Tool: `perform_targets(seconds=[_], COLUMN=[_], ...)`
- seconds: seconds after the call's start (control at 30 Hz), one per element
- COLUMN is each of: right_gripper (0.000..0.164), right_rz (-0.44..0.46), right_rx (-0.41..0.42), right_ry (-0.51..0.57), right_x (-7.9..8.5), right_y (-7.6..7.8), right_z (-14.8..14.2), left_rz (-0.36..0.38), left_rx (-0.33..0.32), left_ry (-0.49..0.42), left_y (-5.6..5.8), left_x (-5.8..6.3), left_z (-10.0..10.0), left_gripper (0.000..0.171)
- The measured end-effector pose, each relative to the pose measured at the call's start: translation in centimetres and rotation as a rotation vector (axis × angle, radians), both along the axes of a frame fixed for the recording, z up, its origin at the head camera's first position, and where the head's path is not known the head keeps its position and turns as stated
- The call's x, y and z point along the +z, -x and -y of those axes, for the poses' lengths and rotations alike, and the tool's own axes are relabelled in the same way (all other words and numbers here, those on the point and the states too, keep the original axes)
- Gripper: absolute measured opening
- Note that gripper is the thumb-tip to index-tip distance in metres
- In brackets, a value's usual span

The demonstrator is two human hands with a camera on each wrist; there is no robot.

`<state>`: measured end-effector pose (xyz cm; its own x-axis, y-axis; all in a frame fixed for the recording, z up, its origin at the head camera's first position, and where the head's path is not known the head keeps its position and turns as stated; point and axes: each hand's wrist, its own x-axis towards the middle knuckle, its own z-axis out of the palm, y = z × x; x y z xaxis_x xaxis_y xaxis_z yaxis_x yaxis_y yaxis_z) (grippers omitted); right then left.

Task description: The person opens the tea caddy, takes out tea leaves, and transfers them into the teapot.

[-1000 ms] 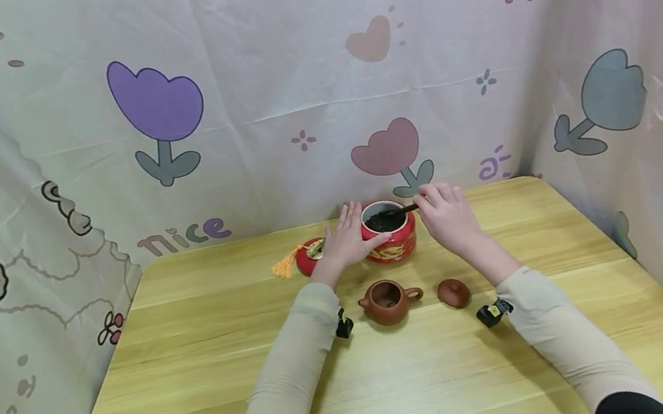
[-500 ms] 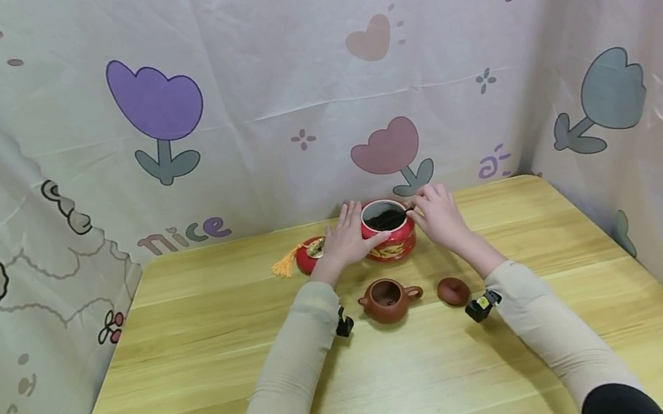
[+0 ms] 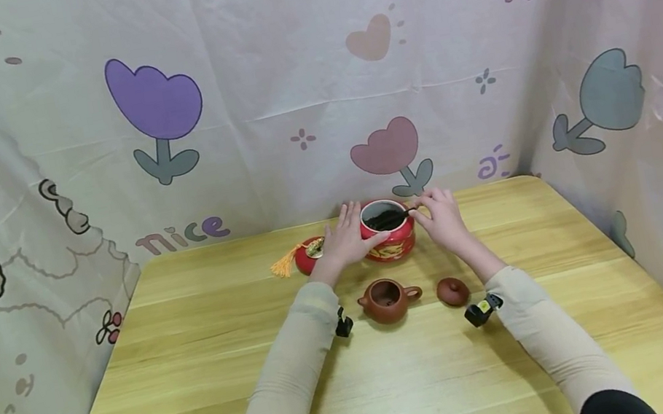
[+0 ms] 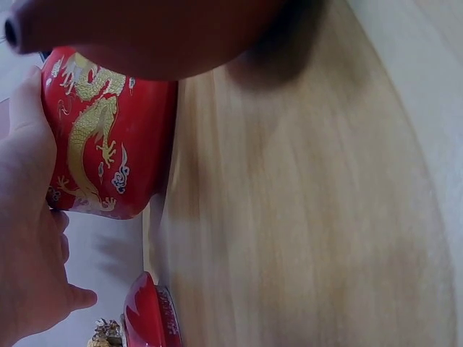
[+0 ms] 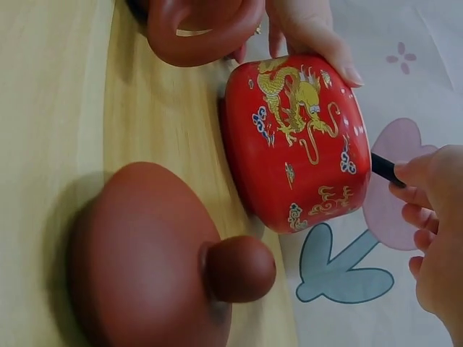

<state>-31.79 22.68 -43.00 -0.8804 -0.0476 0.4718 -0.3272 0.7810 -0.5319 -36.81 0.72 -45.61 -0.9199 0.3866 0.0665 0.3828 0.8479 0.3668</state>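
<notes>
A red tea jar [image 3: 394, 249] with a gold dragon and a pale inside stands near the table's back edge, dark tea leaves within. My left hand [image 3: 345, 240] rests against its left side, fingers straight, thumb across the front below the rim. In the left wrist view that hand [image 4: 25, 217] has one finger pointing away from the jar. My right hand [image 3: 442, 217] pinches the handle of a black tea scoop [image 3: 398, 216] between thumb and fingers; the scoop's head lies inside the jar's mouth. In the right wrist view the black handle [image 5: 387, 170] emerges past the rim.
A small brown clay teapot [image 3: 386, 302] stands uncovered in front of the jar, handle to the right. Its round knobbed lid [image 3: 453, 292] lies right of it. Beyond my left wrist is the jar's red lid [image 3: 304, 259] with an orange tassel [image 3: 285, 265]. A printed curtain [image 3: 272, 173] hangs behind.
My right hand has moved left toward the jar, and the scoop has gone further into its mouth, then eased slightly. My left hand has stayed in place.
</notes>
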Motion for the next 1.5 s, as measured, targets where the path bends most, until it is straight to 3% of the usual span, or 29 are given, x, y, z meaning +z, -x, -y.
perform_targets(seconds=[0.87,1.5], right_gripper=[0.024,0.025], right_rz=[-0.001,-0.004], right_rx=[-0.052,-0.08], right_ry=[0.17,0.245], right_x=[-0.1,-0.3], right_y=[-2.1,-2.7], right_z=[-2.8,-3.4], left_rz=[0.015,0.014], left_rx=[0.0,0.005], left_ry=[-0.009,0.009], left_y=[-0.1,-0.1], left_x=[0.2,0.3], left_z=[0.1,0.0], left_gripper=[0.109,0.109])
